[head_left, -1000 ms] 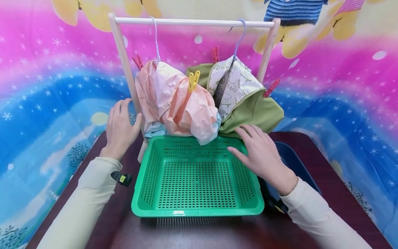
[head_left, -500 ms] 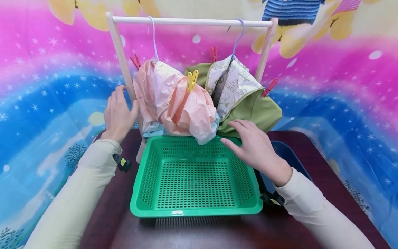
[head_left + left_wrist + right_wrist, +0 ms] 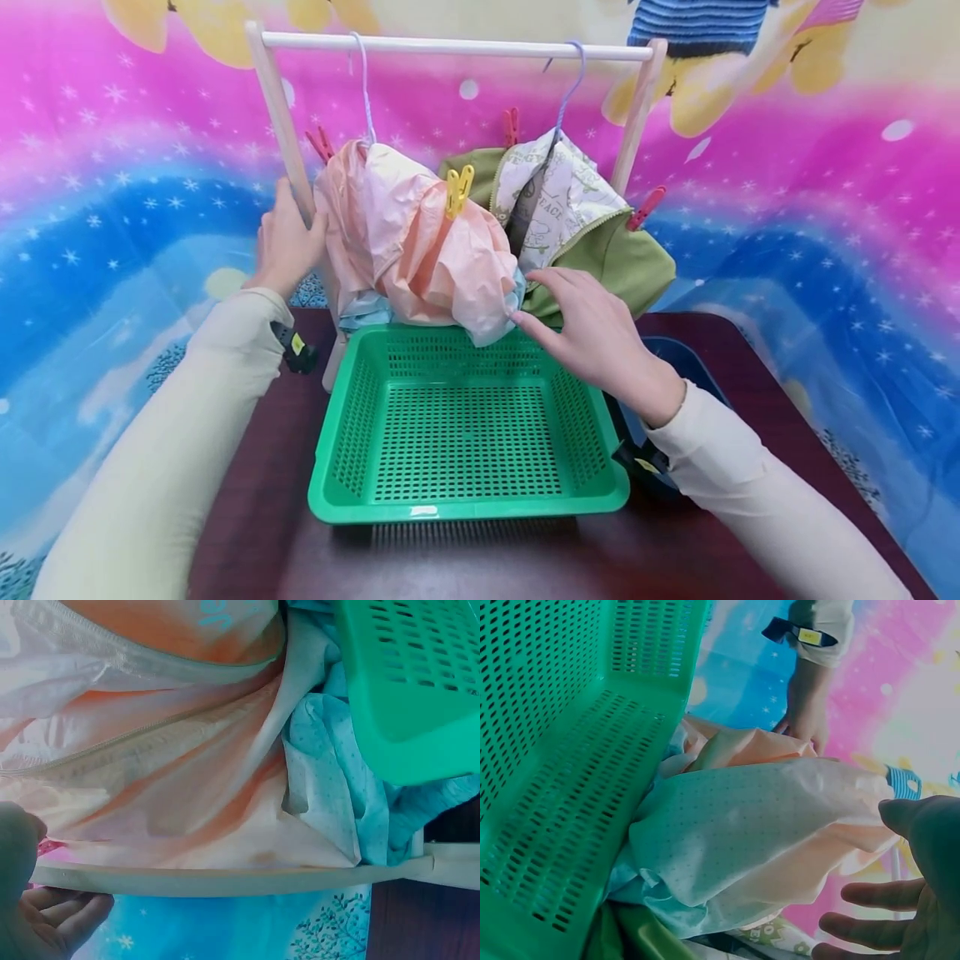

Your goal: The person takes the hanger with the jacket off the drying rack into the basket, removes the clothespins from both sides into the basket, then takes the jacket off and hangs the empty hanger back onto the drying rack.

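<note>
At rack: left hand (image 3: 283, 242) grips post (image 3: 279, 108) to steady it, right hand (image 3: 592, 329) open, fingertips touching pink jacket (image 3: 420, 242) hem above basket (image 3: 465, 504).

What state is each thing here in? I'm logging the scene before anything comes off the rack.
Green basket: empty, on the table.
Pink jacket: hung on the rack, pegged.
Green jacket: hung, pegged.
Yellow peg: clipped on the pink jacket.
Left hand: grips the rack post.
Right hand: open, fingertips at the pink jacket's hem.
</note>
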Tool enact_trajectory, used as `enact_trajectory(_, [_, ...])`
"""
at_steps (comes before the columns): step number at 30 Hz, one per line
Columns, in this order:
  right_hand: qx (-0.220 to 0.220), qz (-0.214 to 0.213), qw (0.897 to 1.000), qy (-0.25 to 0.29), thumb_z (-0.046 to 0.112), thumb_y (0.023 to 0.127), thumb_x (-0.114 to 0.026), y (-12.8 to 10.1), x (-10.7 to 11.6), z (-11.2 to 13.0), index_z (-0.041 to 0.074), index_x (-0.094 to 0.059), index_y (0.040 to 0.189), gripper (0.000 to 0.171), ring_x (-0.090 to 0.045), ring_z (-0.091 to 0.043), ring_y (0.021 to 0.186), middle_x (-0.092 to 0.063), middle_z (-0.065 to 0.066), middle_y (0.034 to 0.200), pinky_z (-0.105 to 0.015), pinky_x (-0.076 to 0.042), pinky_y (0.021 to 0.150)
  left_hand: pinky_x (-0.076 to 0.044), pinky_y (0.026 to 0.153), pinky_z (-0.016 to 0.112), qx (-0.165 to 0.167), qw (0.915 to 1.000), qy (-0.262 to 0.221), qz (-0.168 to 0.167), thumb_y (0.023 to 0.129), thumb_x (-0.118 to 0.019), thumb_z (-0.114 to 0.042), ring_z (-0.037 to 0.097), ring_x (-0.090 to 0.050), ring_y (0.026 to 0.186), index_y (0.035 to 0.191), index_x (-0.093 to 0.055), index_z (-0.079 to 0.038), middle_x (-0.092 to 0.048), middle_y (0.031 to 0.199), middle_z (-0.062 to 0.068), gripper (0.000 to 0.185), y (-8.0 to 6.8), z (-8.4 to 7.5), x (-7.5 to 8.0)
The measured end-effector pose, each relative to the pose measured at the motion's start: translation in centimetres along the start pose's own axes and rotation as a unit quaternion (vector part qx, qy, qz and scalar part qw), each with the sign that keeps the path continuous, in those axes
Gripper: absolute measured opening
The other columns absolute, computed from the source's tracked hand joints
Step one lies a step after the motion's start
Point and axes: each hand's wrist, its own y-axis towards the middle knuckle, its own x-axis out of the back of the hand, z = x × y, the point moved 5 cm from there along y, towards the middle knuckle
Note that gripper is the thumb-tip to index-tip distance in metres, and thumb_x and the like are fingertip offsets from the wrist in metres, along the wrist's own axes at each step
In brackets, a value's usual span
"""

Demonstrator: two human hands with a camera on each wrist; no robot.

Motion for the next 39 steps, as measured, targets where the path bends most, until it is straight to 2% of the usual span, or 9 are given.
enact_trajectory(5, [0.011,-0.012,1.000,0.010,0.052,0.097,-0.063,0.9,0.3,0.8,0.015,-0.057,0.141,0.059,-0.055,-0.028,0.132,-0.060,-0.007,0.143,-0.052,-0.053,0.098,-0.054,0.094,0.059,0.016,0.9998,-0.002,0.006,0.107,-0.044,-0.029,0.049,-0.064,0.116,0.148,-0.040,-0.003,-0.062,0.129,0.032,0.049,0.6,0.3,0.1])
enact_trajectory(10, [0.019,-0.027,0.999,0.026,0.052,0.096,-0.063,1.9,0.5,1.3,0.015,-0.059,0.138,0.056,-0.062,-0.026,0.123,-0.065,-0.007,0.137,-0.049,-0.056,0.089,-0.057,0.091,0.056,0.043,0.9986,0.011,0.026,0.108,-0.043,-0.029,0.047,-0.066,0.114,0.141,-0.051,0.001,-0.064,0.125,0.031,0.046,1.0,0.7,-0.1])
enact_trajectory(16, [0.031,-0.033,0.998,0.045,0.051,0.098,-0.061,2.9,0.5,1.8,0.015,-0.061,0.135,0.052,-0.065,-0.024,0.113,-0.070,-0.004,0.123,-0.045,-0.056,0.082,-0.057,0.090,0.054,0.057,0.9971,0.020,0.047,0.107,-0.044,-0.027,0.046,-0.067,0.113,0.142,-0.052,0.001,-0.066,0.123,0.030,0.046,1.3,0.8,-0.2])
enact_trajectory(21, [0.036,-0.024,0.998,0.048,0.039,0.102,-0.058,3.9,0.7,2.3,0.015,-0.061,0.134,0.040,-0.068,-0.021,0.094,-0.072,-0.004,0.109,-0.044,-0.054,0.070,-0.056,0.092,0.055,0.055,0.9970,0.022,0.051,0.108,-0.044,-0.028,0.046,-0.066,0.114,0.143,-0.052,0.002,-0.065,0.124,0.030,0.047,1.3,0.6,-0.4])
enact_trajectory(25, [0.048,-0.025,0.998,0.028,0.029,0.104,-0.056,4.7,0.9,2.9,0.015,-0.060,0.134,0.033,-0.070,-0.023,0.084,-0.073,-0.005,0.096,-0.045,-0.052,0.063,-0.056,0.091,0.055,0.055,0.9969,0.024,0.050,0.108,-0.043,-0.029,0.046,-0.066,0.114,0.143,-0.052,0.002,-0.065,0.124,0.030,0.047,1.1,0.6,-0.5])
enact_trajectory(29, [0.050,-0.026,0.998,0.001,0.021,0.103,-0.053,5.6,1.0,3.6,0.020,-0.052,0.147,0.044,-0.060,-0.025,0.065,-0.059,-0.005,0.067,-0.041,-0.045,0.052,-0.055,0.092,0.056,0.055,0.9969,0.029,0.049,0.108,-0.042,-0.028,0.047,-0.065,0.114,0.143,-0.051,0.003,-0.064,0.126,0.031,0.047,1.1,0.7,-0.3])
enact_trajectory(32, [0.042,-0.015,0.999,-0.008,0.017,0.099,-0.052,6.2,0.9,4.1,0.024,-0.039,0.156,0.059,-0.049,-0.022,0.056,-0.046,-0.002,0.057,-0.036,-0.036,0.046,-0.054,0.093,0.057,0.053,0.9968,0.039,0.046,0.108,-0.043,-0.027,0.048,-0.064,0.115,0.141,-0.052,0.004,-0.063,0.125,0.031,0.046,1.2,0.7,-0.2])
enact_trajectory(36, [0.030,0.008,0.999,-0.021,0.018,0.099,-0.049,6.9,0.5,4.6,0.021,-0.032,0.159,0.063,-0.044,-0.019,0.053,-0.045,0.001,0.058,-0.033,-0.032,0.045,-0.053,0.094,0.057,0.054,0.9960,0.044,0.056,0.108,-0.042,-0.027,0.048,-0.063,0.116,0.141,-0.051,0.004,-0.062,0.126,0.032,0.046,1.4,0.7,-0.1])
enact_trajectory(39, [0.020,0.021,0.999,-0.027,0.020,0.099,-0.048,7.4,0.3,4.8,0.020,-0.031,0.159,0.063,-0.050,-0.019,0.057,-0.051,-0.001,0.062,-0.034,-0.036,0.047,-0.054,0.093,0.056,0.053,0.9958,0.042,0.062,0.108,-0.041,-0.028,0.048,-0.063,0.115,0.140,-0.051,0.004,-0.062,0.126,0.032,0.047,1.5,0.7,-0.2])
